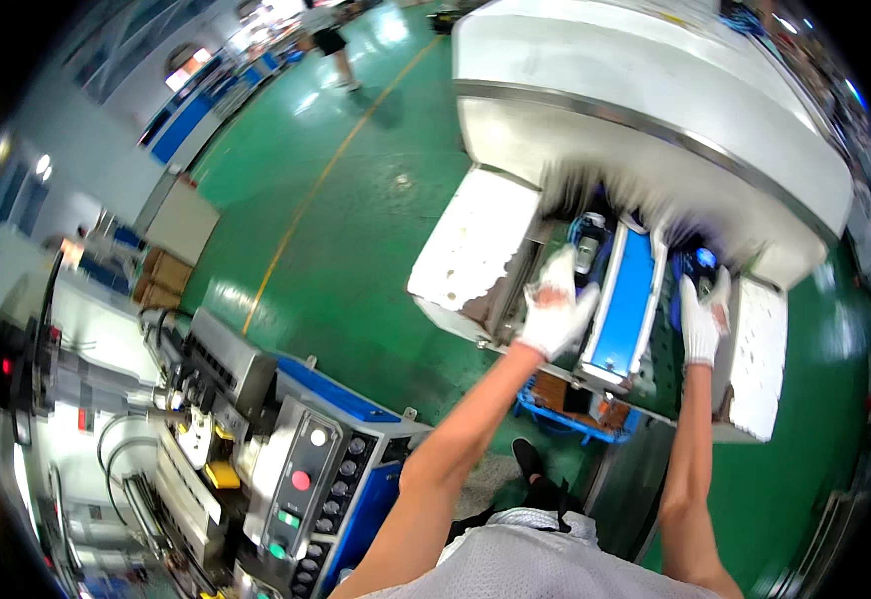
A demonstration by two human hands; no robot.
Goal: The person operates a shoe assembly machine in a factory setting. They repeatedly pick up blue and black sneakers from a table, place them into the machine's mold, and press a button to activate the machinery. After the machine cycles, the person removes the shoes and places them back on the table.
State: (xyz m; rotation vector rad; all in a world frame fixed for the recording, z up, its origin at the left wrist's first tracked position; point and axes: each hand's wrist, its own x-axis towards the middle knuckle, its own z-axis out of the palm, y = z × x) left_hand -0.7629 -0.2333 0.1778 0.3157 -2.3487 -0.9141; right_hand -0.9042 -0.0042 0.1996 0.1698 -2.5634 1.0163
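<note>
Both my hands wear white gloves and reach up into a large white machine (655,110). My left hand (558,304) grips the left edge of a long blue panel (625,299) with a white frame that sits in the machine's opening. My right hand (703,317) lies on the right side of that opening, next to a white foam-like block (757,359); whether it holds anything is hidden. Another white block (475,245) sits left of my left hand.
A control console (305,479) with red, white and green buttons stands at lower left beside grey machinery. A blue crate (570,409) sits under the opening. The green floor (355,230) has a yellow line; cardboard boxes (161,280) and a distant person (330,45) are farther off.
</note>
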